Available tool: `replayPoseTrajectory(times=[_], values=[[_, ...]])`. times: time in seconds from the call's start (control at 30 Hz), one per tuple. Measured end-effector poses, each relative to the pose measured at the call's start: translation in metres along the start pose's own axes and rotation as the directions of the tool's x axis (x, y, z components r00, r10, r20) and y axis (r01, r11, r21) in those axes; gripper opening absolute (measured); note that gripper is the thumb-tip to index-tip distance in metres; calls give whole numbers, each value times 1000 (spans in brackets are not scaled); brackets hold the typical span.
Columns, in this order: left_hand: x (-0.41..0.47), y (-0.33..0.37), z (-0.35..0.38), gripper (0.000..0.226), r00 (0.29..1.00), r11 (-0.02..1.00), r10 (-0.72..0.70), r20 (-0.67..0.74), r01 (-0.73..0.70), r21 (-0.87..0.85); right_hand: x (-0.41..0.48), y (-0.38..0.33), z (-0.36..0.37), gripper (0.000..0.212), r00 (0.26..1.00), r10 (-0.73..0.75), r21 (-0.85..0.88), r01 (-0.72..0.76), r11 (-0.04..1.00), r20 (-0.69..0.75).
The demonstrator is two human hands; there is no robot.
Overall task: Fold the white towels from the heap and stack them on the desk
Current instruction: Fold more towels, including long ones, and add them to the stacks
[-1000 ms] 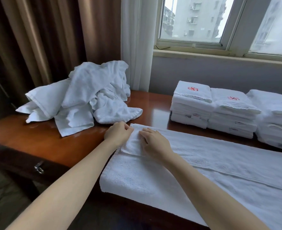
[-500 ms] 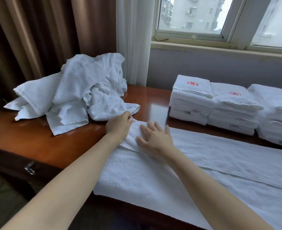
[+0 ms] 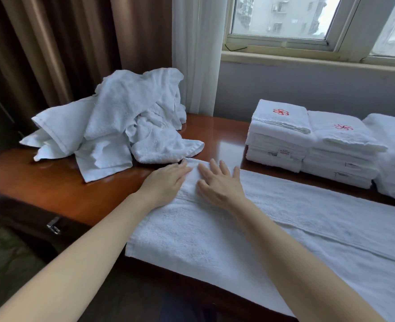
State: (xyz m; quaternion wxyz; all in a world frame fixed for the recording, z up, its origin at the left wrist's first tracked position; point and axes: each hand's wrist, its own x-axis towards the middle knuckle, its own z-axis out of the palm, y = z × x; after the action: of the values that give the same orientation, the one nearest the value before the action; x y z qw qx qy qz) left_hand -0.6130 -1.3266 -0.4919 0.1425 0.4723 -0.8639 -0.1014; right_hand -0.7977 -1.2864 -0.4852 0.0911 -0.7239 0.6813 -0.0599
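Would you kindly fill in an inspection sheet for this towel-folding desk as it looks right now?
Surface: glossy wooden desk, reflective.
Job's things: long white towel spread flat along the front; unfolded heap at rear left; three folded stacks side by side at rear right, red emblems on two tops.
Clutter: nothing seen.
Hands: left hand and right hand lie flat, fingers straight, on the towel's left end.
Cables: one thin dark strand on the windowsill, possibly a wire.
Surroundings: brown curtain, sheer curtain, window facing buildings.
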Motion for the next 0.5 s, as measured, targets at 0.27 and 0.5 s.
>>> replayPoseTrajectory(times=[0.27,0.5], values=[[-40,16,-11,20,963,986,4,-270,-50,-162,-50,-16,-13,30,918,-126,129,187,974,-376],[-118,47,-6,17,966,967,107,-235,-156,-201,-113,-16,-2,35,944,-180,112,217,970,-275]])
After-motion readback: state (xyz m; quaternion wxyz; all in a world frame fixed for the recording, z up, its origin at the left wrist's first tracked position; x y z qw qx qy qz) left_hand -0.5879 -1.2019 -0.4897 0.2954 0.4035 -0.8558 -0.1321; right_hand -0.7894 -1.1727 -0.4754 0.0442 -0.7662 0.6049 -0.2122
